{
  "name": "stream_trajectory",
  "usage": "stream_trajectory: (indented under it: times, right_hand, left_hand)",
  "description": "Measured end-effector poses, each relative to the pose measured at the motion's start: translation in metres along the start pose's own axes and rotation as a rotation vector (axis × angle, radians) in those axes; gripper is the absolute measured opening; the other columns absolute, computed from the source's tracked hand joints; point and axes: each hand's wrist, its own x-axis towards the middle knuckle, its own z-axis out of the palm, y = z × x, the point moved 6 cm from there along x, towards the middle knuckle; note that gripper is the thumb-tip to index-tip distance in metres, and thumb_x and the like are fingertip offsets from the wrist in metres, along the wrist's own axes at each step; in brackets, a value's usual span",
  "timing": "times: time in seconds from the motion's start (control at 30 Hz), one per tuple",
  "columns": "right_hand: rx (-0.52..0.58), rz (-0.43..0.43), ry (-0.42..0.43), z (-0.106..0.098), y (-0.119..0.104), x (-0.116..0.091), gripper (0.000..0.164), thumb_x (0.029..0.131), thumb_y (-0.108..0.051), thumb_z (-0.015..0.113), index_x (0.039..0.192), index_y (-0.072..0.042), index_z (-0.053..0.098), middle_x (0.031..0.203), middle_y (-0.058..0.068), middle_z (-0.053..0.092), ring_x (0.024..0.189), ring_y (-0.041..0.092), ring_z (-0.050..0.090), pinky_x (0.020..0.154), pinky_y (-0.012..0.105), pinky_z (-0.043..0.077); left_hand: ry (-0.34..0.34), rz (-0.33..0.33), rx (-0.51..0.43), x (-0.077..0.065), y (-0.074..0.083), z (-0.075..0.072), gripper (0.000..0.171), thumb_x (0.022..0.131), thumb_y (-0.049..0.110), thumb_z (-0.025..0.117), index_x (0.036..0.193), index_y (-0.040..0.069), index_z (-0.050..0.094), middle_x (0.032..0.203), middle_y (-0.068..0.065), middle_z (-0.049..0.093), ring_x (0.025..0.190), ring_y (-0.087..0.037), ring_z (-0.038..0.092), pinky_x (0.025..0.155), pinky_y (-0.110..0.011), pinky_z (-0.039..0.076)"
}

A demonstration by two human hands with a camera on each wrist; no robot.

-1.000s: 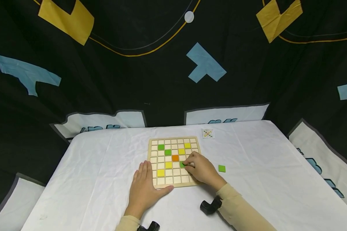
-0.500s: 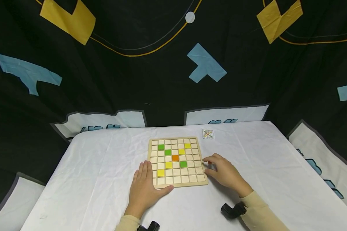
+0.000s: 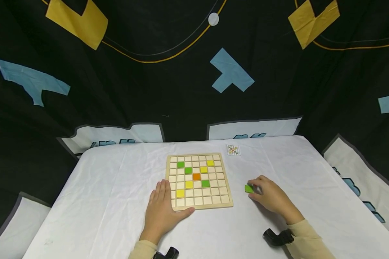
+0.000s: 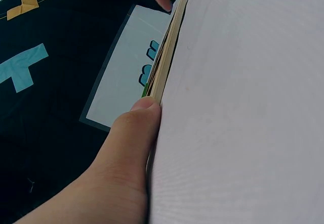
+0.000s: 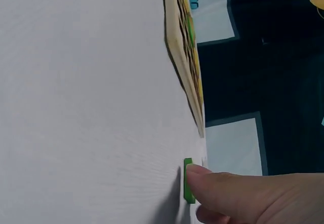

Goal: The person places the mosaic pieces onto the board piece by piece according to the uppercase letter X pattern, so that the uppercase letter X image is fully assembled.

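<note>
A square wooden grid board lies on the white table, with green, yellow and orange tiles among its pale squares. Along its left edge rest the straight fingers of my left hand, the thumb spread against the front edge; the left wrist view shows that thumb touching the board's side. To the right of the board, my right hand pinches a loose green tile by its edges, low at the tabletop. In the right wrist view the thumb lies on the green tile; the fingers are mostly hidden.
A small printed pattern card lies beyond the board's back right corner. Behind the table hangs a black curtain with blue and yellow shapes. White cloth covers the table. A black wrist device sits on my right sleeve.
My right hand has let go of a green tile on the board, moved right, and taken hold of the loose green tile. The left hand stays in place.
</note>
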Motion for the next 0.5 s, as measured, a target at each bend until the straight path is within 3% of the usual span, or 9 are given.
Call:
stream_trajectory:
  times: [0.27, 0.5]
  right_hand:
    - [0.087, 0.019, -0.004, 0.0051, 0.0038, 0.0008, 0.021, 0.085, -0.018, 0.078, 0.103, -0.016, 0.068, 0.101, -0.003, 0.063, 0.1, 0.017, 0.059, 0.091, 0.045, 0.05]
    - [0.238, 0.0, 0.025, 0.0094, 0.0043, 0.0073, 0.018, 0.087, -0.01, 0.074, 0.097, -0.017, 0.062, 0.087, -0.002, 0.061, 0.068, 0.012, 0.048, 0.062, 0.024, 0.042]
  left_hand:
    - [-0.002, 0.0, 0.007, 0.001, 0.0, 0.0006, 0.137, 0.067, 0.09, 0.058, 0.157, -0.003, 0.014, 0.166, -0.018, 0.013, 0.155, -0.034, 0.011, 0.125, -0.053, 0.017]
    - [-0.006, -0.004, 0.002, 0.0003, 0.0, 0.0011, 0.136, 0.067, 0.089, 0.058, 0.157, -0.003, 0.014, 0.166, -0.018, 0.013, 0.155, -0.034, 0.01, 0.125, -0.053, 0.016]
